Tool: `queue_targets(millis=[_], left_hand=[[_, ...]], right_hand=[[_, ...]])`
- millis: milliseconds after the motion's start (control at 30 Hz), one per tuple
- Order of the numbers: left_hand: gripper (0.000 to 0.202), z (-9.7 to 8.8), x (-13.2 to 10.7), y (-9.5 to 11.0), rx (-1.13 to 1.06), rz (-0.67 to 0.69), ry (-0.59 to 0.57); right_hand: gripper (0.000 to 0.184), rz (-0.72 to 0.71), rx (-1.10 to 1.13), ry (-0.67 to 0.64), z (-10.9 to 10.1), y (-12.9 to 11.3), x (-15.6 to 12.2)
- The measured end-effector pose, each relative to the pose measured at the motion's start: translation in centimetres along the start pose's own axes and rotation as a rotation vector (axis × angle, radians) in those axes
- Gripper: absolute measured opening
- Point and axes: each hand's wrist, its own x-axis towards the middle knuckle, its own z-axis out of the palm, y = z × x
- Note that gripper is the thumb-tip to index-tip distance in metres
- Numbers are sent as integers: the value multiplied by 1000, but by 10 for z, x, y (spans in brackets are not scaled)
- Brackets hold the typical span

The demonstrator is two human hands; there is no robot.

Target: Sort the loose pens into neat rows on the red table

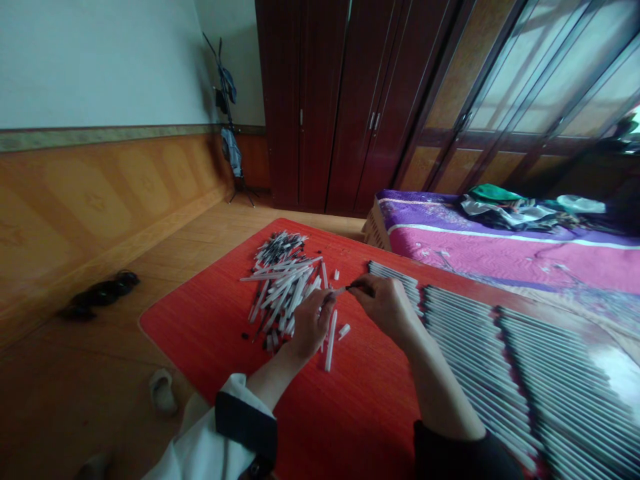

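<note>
- On my feed the left hand (pixel 314 319) pinches a slim pale piece (pixel 341 291); the right hand (pixel 381 297) grips its dark end (pixel 349 287).
- That piece sits between both sets of fingertips, long axis running hand to hand (neither is clearly nearer).
- A loose tube (pixel 331 343) lies just right of the left hand, the pile of tubes (pixel 283 283) left of it.
- Fingers hide the join; I can't tell whether it's seated. Rows of tubes (pixel 475 353) run out of frame.

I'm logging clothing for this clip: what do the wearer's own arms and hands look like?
The left hand and right hand are gloveless, forearms bare. The left sleeve is whitish with a broad black band; the visible part of the right sleeve is black.
</note>
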Motion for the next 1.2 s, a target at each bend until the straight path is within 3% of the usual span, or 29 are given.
queue_targets(millis=[367, 600, 833, 1033, 1200], left_hand=[[19, 0, -2, 0, 195, 119, -19], [21, -2, -2, -1, 220, 153, -99], [20, 0, -3, 5, 14, 81, -193], [20, 0, 1, 6, -210, -176, -128], [26, -4, 5, 4, -380, -290, 0]], right_hand=[[16, -55, -337, -44, -7, 2, -7], [15, -67, -343, -56, -8, 7, -8], [15, -47, 87, -157, -1, 10, 0], [22, 206, 583, -80, 6, 22, 7], [28, 365, 871, -20, 33, 17, 7]])
